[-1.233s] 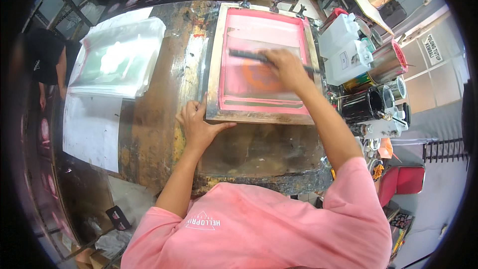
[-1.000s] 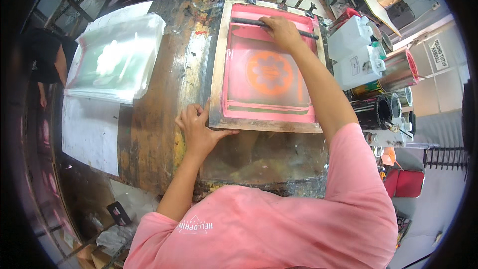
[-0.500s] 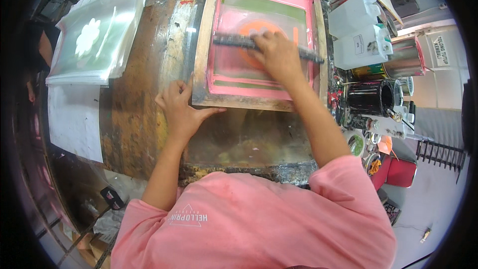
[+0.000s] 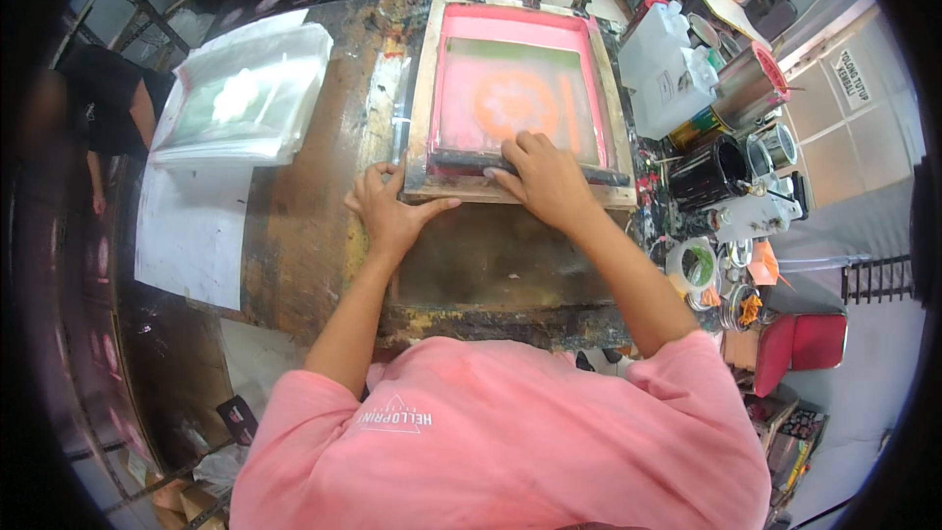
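The right hand point(image 4: 546, 180) closes over a dark squeegee point(image 4: 471, 163) at the near edge of the pink screen frame point(image 4: 420, 108); the left hand point(image 4: 390, 208) presses flat, fingers spread, on the frame's near-left corner; the frame lies on a stained wooden table point(image 4: 304, 226); stacked clear bags point(image 4: 245, 98) sit left; cans point(image 4: 711, 172) right.

A worn, paint-stained wooden desk point(image 4: 304, 226) carries everything. A wooden printing frame point(image 4: 420, 98) with a pink screen lies flat on its far middle part. To the left sits a stack of clear plastic bags point(image 4: 245, 98), and nearer, a white sheet of paper point(image 4: 191, 236). At the right edge stand paint cans point(image 4: 708, 172) and a white plastic jug point(image 4: 653, 44).
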{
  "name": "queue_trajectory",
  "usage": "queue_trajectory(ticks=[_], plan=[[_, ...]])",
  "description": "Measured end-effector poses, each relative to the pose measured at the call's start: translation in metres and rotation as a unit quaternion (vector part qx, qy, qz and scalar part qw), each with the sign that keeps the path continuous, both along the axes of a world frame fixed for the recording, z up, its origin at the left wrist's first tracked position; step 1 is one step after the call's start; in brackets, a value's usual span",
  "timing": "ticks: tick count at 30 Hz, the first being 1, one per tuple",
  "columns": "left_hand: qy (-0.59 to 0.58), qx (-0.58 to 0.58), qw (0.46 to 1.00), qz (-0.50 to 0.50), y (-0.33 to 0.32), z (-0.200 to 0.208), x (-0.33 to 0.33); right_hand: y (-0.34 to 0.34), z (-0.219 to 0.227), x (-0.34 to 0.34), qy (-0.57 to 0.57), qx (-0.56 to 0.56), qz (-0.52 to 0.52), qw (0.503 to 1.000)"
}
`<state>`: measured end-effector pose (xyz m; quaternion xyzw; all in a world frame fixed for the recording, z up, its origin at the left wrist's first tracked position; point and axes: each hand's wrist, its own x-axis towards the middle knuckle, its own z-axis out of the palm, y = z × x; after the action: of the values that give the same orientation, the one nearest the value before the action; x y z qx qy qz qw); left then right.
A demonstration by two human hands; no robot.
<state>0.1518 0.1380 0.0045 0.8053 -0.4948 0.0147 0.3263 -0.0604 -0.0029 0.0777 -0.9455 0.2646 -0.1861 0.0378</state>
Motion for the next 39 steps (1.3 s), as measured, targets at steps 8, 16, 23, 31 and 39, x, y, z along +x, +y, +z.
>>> queue_trajectory(ticks=[8, 16, 23, 31, 39], plan=[[0.404, -0.207, 0.885, -0.098, -0.047, 0.107, -0.011, -0.017, 0.089, 0.022, -0.095, -0.226, -0.087, 0.965], [-0.166, 0.151, 0.974, -0.024, -0.027, 0.029, -0.024, -0.086, 0.196, 0.056, -0.163, -0.218, -0.061, 0.96], [-0.068, 0.066, 0.986, -0.134, -0.054, 0.079, -0.033, -0.104, 0.219, 0.064, -0.148, -0.195, -0.103, 0.964], [0.009, -0.183, 0.983, 0.016, -0.046, 0.111, 0.096, -0.109, 0.209, 0.062, -0.129, -0.202, -0.096, 0.966], [-0.181, -0.161, 0.953, 0.18, 0.068, 0.143, 0.3, -0.11, 0.201, 0.058, -0.147, -0.23, -0.116, 0.955]])
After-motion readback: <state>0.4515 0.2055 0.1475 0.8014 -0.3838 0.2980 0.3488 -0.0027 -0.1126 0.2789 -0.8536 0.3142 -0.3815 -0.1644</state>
